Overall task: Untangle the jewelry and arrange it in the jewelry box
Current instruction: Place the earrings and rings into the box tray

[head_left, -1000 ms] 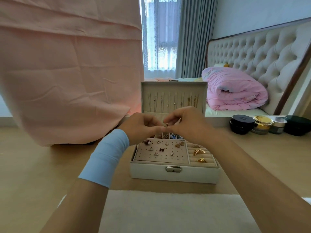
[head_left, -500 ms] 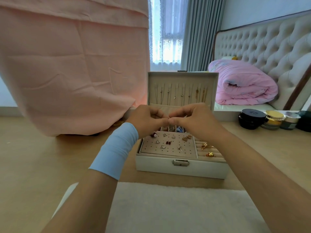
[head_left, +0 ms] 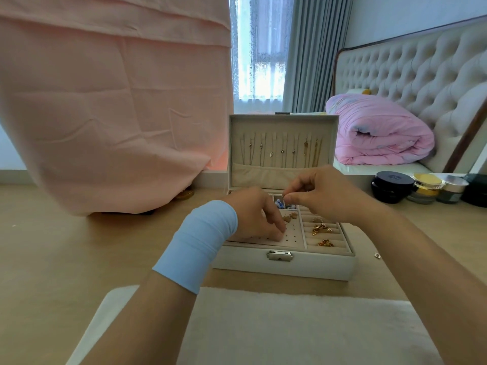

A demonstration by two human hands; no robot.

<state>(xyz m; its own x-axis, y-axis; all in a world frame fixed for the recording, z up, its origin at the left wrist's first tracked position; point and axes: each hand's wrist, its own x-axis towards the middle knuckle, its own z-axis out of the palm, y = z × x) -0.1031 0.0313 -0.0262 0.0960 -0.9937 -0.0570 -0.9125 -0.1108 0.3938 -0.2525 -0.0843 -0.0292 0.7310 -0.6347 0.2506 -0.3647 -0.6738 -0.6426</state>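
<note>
Jewelry box (head_left: 283,264): open on the wooden surface (head_left: 52,246), lid upright so hung necklaces (head_left: 282,150) stay separate. Left hand (head_left: 254,216): fingertips down on the perforated earring pad (head_left: 291,237), presumably seating a stud; contents hidden. Right hand (head_left: 316,197): pinched narrow over the small compartments, item too small to tell.

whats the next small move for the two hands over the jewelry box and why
Probably seat the piece: the left hand has its fingertips down on the perforated earring panel, so a light press into a hole seems due. The right hand pinches something too small to identify above the back compartments; it would likely come down next. The ring rolls already hold gold pieces.
</note>
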